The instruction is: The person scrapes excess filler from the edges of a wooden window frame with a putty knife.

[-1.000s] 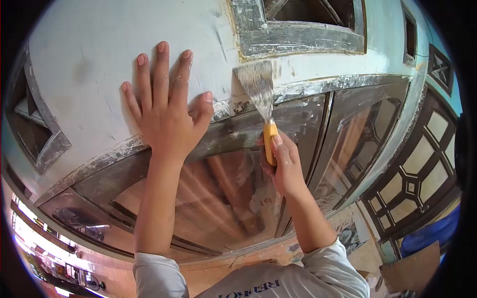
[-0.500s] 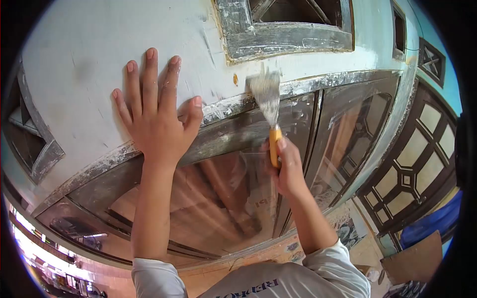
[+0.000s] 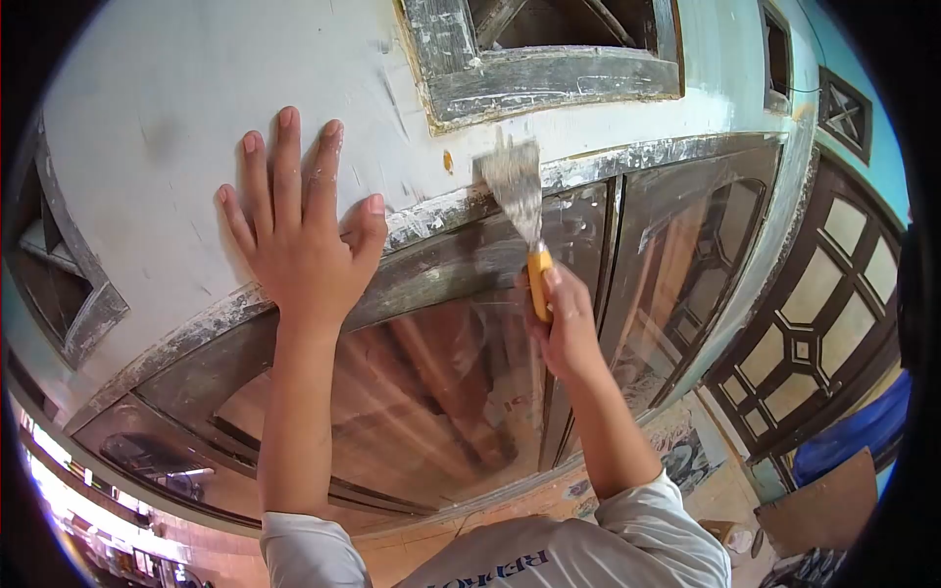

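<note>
My left hand (image 3: 306, 250) lies flat against the pale wall (image 3: 216, 88), fingers spread, just above the paint-flecked frame over the glazed doors. Wrapped round the yellow handle of a putty knife (image 3: 514, 186) is my right hand (image 3: 566, 318). The wide blade points up and overlaps the upper door frame (image 3: 431, 216) and the lower edge of the wall; white residue coats it. A small brownish spot (image 3: 448, 161) marks the wall left of the blade. Behind my right hand is a dark wooden door with a glass pane (image 3: 441, 392).
Above the blade is a worn wooden vent frame (image 3: 559, 88). A second vent frame (image 3: 93, 314) is at the far left. To the right stand a panelled door (image 3: 814, 314), a blue cloth (image 3: 853, 431) and a brown board (image 3: 818, 505). Tiled floor (image 3: 529, 505) shows below.
The view has shifted slightly, so the wall and vent frame sit further left. The putty knife's blade stays at the frame's edge, in my right hand. My left hand keeps its place on the wall.
</note>
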`<state>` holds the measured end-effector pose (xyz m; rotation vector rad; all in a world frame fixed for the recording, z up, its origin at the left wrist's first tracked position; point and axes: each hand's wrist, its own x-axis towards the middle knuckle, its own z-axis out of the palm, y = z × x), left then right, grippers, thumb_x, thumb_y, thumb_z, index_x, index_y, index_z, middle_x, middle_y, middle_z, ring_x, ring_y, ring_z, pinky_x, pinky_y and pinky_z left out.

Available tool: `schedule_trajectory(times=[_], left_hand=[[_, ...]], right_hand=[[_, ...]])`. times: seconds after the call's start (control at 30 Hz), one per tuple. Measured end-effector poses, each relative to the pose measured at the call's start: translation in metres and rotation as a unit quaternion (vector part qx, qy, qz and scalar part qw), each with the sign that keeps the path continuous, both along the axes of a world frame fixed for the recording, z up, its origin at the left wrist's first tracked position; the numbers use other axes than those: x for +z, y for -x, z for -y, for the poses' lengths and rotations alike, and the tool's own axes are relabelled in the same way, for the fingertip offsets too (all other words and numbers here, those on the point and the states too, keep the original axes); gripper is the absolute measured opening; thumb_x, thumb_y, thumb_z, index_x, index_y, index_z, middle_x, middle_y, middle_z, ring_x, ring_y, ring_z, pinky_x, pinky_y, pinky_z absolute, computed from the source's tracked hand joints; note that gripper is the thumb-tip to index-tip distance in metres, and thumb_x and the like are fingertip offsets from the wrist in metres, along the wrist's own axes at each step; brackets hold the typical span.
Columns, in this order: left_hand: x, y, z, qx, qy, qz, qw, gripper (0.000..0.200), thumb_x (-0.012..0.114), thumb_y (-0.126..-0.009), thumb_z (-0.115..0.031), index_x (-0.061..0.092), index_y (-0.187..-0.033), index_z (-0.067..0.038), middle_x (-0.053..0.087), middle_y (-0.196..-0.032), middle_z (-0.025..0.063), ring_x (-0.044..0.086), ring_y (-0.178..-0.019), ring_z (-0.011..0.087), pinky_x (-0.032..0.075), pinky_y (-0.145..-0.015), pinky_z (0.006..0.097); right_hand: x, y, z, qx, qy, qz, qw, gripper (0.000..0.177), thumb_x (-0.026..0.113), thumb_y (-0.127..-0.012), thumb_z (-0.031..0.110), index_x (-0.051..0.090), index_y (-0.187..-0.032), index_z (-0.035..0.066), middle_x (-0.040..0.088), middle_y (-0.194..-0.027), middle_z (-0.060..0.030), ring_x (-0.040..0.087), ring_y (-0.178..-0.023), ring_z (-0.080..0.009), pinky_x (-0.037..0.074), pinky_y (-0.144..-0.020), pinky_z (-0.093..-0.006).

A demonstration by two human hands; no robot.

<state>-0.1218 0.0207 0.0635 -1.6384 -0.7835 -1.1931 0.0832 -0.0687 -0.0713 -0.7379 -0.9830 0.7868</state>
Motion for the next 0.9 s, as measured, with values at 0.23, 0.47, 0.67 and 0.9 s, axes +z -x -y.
schedule_trajectory(times=[0.23,0.47,0.67,0.9], left_hand=[[0.0,-0.001,0.0,0.007,0.003,0.004,1.0,0.058,0.058,-0.088,-0.039,0.053,-0.144,-0.022,0.039,-0.158,0.0035,0.03,-0.147,0.031,0.013,-0.118,0.0542],[0.0,-0.001,0.001,0.013,0.0,0.001,1.0,0.058,0.058,-0.088,-0.039,0.053,-0.143,-0.021,0.039,-0.158,0.0042,0.031,-0.147,0.031,0.013,-0.118,0.0533],[0.0,-0.002,0.0,0.018,-0.006,0.005,1.0,0.059,0.058,-0.088,-0.039,0.053,-0.143,-0.02,0.04,-0.157,0.0048,0.031,-0.147,0.0311,0.013,-0.118,0.0532],[0.0,-0.003,0.001,0.011,-0.003,0.009,1.0,0.059,0.058,-0.087,-0.038,0.054,-0.142,-0.02,0.04,-0.157,0.0049,0.031,-0.147,0.0318,0.013,-0.118,0.0544]], right_hand=[[0.001,-0.007,0.002,0.022,-0.003,0.001,1.0,0.042,0.042,-0.104,0.038,0.061,-0.102,0.0,0.041,-0.064,0.003,0.035,-0.051,-0.0065,0.029,-0.048,-0.0242],[0.028,-0.023,-0.003,-0.02,-0.027,0.01,0.999,0.044,0.042,-0.105,0.038,0.062,-0.101,-0.001,0.046,-0.068,0.0015,0.038,-0.052,-0.0065,0.03,-0.047,-0.0236],[-0.009,-0.017,-0.003,0.003,-0.006,0.004,1.0,0.044,0.04,-0.105,0.04,0.061,-0.102,0.0,0.041,-0.06,0.0021,0.034,-0.047,-0.0066,0.027,-0.045,-0.0237],[0.01,-0.02,-0.001,-0.028,-0.002,0.03,0.999,0.043,0.039,-0.106,0.037,0.061,-0.101,0.001,0.045,-0.062,0.0011,0.038,-0.05,-0.0068,0.03,-0.048,-0.023]])
